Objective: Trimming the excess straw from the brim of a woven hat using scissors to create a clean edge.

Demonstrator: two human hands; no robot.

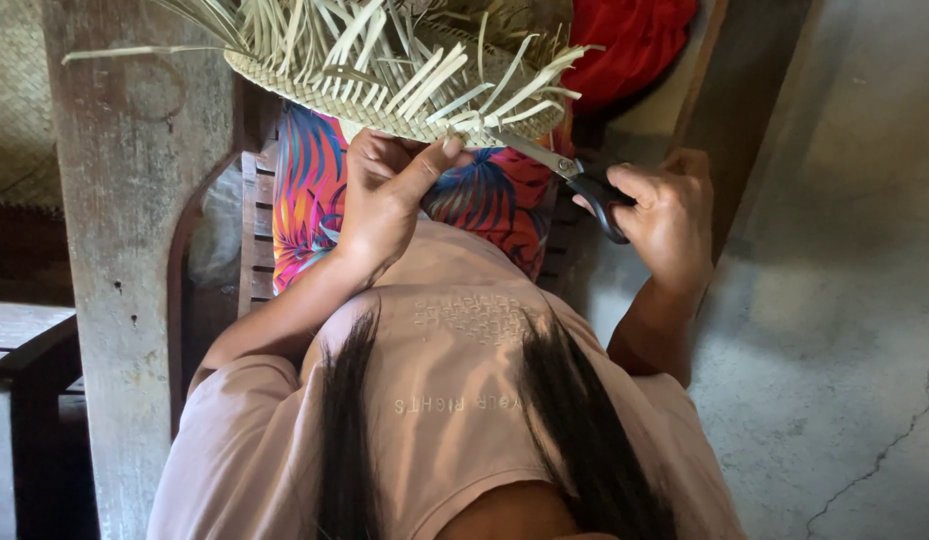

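A pale woven straw piece [385, 75] with many loose strip ends sticking out rests over my lap at the top of the head view. My left hand [385, 195] grips its near rim from below, thumb pressed up against the weave. My right hand [665, 215] holds black-handled scissors [575, 175], fingers through the handles. The metal blades point left and reach in among the loose strips at the rim's right side.
I sit on a slatted wooden chair [255, 230] in colourful leaf-print trousers [310, 190]. A weathered wooden post [125, 250] stands at the left. Red cloth [630, 40] lies behind the straw piece. Cracked concrete floor [845, 330] spreads to the right.
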